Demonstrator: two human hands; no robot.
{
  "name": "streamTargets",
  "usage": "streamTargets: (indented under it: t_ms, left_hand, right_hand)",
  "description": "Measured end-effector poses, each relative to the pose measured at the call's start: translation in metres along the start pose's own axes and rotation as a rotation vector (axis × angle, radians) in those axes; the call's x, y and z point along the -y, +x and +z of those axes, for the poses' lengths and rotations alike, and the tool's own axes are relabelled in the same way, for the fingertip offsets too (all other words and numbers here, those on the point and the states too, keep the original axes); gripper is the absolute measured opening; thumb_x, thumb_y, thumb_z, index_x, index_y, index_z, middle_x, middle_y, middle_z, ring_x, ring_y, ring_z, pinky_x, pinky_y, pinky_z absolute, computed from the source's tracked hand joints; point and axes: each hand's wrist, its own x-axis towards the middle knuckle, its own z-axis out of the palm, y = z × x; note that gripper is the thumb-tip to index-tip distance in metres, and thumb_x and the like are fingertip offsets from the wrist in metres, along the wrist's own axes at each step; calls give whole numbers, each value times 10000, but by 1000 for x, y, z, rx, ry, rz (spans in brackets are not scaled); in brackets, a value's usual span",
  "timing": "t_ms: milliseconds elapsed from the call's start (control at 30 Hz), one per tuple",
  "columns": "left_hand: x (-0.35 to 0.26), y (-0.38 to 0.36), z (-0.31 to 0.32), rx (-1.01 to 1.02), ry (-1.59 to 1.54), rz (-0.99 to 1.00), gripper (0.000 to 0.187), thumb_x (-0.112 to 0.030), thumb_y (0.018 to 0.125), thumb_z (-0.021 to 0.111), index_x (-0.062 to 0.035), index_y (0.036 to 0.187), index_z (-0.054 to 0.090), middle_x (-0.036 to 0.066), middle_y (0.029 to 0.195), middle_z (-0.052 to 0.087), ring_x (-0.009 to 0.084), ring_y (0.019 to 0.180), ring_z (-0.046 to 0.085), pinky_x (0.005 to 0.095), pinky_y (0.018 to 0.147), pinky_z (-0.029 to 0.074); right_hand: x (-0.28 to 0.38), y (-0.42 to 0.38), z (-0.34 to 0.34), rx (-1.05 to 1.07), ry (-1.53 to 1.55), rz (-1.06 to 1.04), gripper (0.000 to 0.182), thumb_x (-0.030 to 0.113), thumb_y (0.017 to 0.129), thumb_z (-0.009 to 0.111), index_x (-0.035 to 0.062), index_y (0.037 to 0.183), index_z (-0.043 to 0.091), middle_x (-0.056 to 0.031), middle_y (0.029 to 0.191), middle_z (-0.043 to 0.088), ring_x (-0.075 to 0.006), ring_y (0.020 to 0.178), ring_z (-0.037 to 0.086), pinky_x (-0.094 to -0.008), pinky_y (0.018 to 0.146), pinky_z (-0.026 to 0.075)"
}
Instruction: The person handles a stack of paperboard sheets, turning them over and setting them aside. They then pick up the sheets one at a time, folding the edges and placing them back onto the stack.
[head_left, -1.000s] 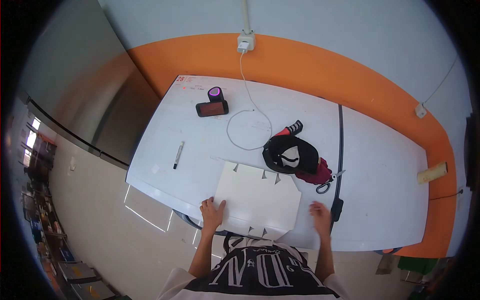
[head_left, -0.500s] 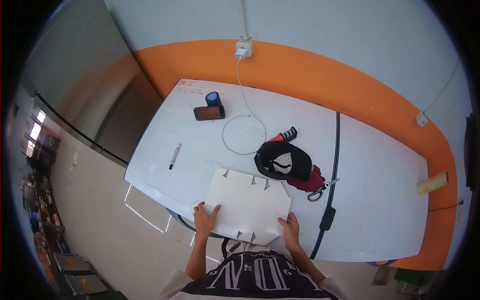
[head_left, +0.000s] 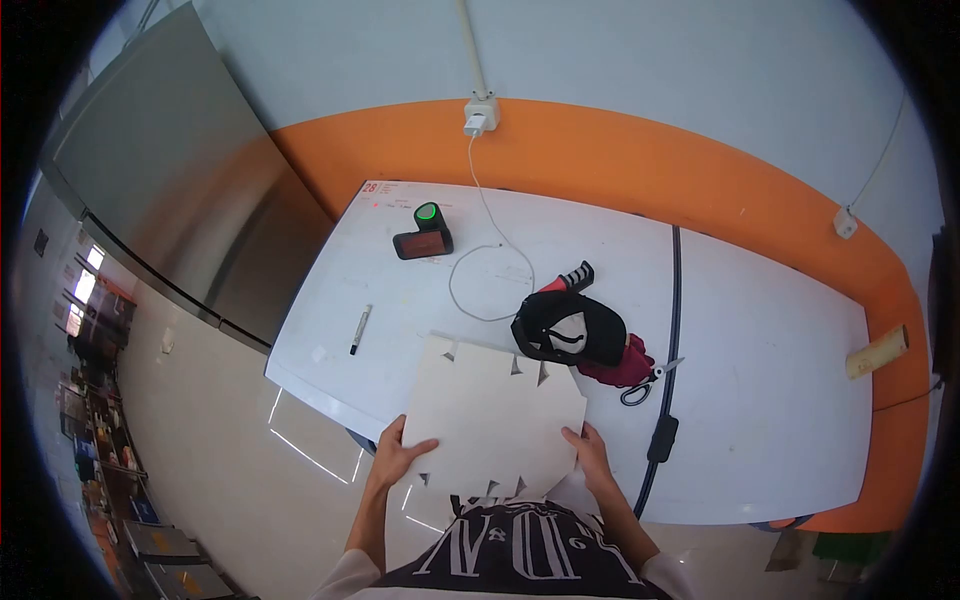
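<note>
A white cardboard sheet (head_left: 495,420) with several small notches along its far and near edges is held between my hands at the table's front edge. My left hand (head_left: 400,455) grips its left side, thumb on top and fingers underneath. On the right side, my right hand (head_left: 589,449) pinches the edge the same way, its thumb over the surface. The sheet's near edge reaches past the table, close to my dark printed apron (head_left: 520,545). Just beyond its far right corner lies a black cap (head_left: 570,328).
Scissors (head_left: 640,392) and a dark red cloth (head_left: 628,362) lie by the cap. A marker (head_left: 361,329) is at left on the white table (head_left: 760,400). Farther back sit a black device (head_left: 424,243) and a white cable (head_left: 455,285). A cardboard tube (head_left: 878,352) is at right.
Both hands have closed on the sheet's sides and its near part is lifted toward my body. The camera view has shifted slightly. The light on the black device went from blue to green.
</note>
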Motion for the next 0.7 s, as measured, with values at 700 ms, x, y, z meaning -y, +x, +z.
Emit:
streamTargets:
  t_ms: [700]
  left_hand:
    - [71,31,-12,71,22,159,283,-120,918,832,34,1123,712,96,1108,749,183,1057,641,347,997,479]
  right_hand:
    - [32,3,42,-319,130,-956,1039,387,683,1010,21,1451,414,-151,1418,544,-272,1396,481,-454,1179,347]
